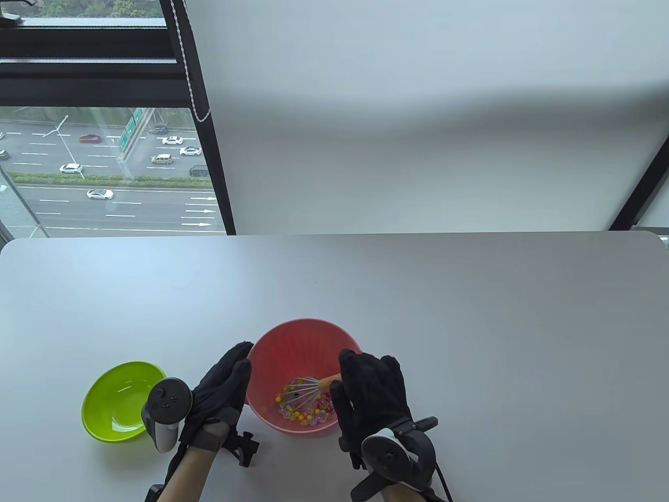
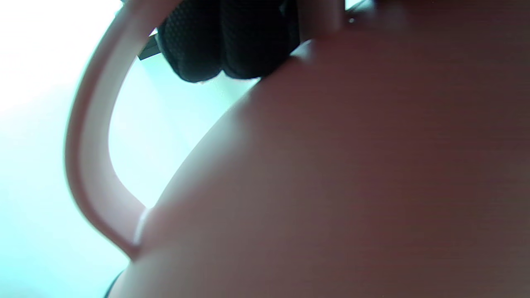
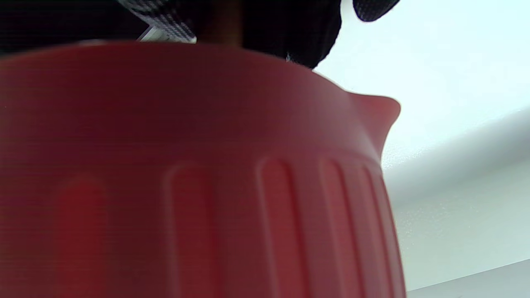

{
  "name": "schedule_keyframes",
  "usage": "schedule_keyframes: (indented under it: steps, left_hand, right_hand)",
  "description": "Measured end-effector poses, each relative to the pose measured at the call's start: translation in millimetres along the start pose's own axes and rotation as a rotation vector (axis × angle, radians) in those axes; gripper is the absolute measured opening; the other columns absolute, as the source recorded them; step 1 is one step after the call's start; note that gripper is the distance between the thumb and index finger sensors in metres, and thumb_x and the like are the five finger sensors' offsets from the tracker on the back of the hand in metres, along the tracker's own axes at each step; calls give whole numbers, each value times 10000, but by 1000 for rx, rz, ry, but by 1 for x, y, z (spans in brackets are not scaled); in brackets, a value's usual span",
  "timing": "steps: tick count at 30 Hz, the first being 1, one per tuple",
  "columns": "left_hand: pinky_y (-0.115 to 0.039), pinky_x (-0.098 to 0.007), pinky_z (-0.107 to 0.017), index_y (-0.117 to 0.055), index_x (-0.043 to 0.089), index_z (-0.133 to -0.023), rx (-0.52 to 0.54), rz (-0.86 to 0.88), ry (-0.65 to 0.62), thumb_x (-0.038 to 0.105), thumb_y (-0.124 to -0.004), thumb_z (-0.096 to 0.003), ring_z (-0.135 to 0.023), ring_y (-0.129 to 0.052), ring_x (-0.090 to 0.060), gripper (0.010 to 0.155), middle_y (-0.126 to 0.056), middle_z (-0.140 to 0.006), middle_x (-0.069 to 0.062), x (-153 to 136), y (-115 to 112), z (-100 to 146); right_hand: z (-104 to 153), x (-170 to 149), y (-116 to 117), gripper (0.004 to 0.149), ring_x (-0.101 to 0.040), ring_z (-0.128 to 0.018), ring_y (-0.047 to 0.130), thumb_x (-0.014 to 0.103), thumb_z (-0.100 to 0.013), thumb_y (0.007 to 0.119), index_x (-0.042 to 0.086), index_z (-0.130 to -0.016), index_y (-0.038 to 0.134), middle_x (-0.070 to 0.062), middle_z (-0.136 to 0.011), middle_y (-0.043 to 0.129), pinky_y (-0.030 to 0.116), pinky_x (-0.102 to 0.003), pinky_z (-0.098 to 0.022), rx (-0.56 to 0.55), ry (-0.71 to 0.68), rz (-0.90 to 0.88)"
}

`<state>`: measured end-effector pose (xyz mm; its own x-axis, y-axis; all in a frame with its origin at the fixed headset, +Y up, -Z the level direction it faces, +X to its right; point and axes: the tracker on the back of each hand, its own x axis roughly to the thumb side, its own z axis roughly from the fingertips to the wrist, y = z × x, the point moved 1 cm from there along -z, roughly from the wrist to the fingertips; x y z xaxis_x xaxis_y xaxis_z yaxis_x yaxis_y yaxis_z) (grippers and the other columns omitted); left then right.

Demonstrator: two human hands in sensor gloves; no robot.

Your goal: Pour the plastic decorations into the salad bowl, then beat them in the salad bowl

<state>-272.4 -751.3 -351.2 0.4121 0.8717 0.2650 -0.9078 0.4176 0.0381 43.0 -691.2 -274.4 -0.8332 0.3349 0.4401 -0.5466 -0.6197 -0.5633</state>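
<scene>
A pink salad bowl [image 1: 292,345] stands near the table's front edge, with yellow, red and clear plastic decorations [image 1: 306,413] at its bottom. My right hand [image 1: 366,387] grips the wooden handle of a wire whisk [image 1: 308,389] whose head is down among the decorations. My left hand [image 1: 225,387] lies with straight fingers against the bowl's left outer wall. The left wrist view shows the bowl's wall and handle [image 2: 89,165] up close, with gloved fingertips [image 2: 223,45] on it. The right wrist view is filled by the ribbed outer wall [image 3: 207,186] and spout.
A green bowl [image 1: 99,418] stands empty to the left of my left hand. A window with a black frame [image 1: 209,130] rises behind the table's far left edge, a white blind beside it.
</scene>
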Motion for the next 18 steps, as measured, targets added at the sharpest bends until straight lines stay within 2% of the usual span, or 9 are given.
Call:
schedule_keyframes:
  steps: [3, 7, 18]
  left_hand:
    - [-484, -598, -755, -670, 213, -1051, 0, 1, 0, 623, -590, -583, -789, -824, -341, 627, -851, -754, 2, 0, 0, 0]
    - [-485, -597, -755, -670, 213, -1050, 2, 5, 1, 622, -590, -584, -788, -824, -341, 626, -851, -753, 2, 0, 0, 0]
    - [-488, -598, -754, -670, 215, -1050, 1, 7, 1, 623, -590, -584, -787, -825, -341, 625, -851, -753, 2, 0, 0, 0]
  right_hand:
    - [2, 4, -1, 727, -179, -955, 728, 561, -597, 671, 345, -1123, 218, 145, -996, 740, 488, -488, -793, -39, -4, -1]
    - [4, 8, -1, 657, -179, -955, 729, 544, -596, 689, 340, -1120, 348, 134, -996, 756, 488, -486, -791, -64, -22, 17]
    - [0, 2, -10, 623, -210, -996, 616, 513, -620, 624, 405, -1126, 278, 115, -1019, 699, 424, -503, -798, -91, -12, 31]
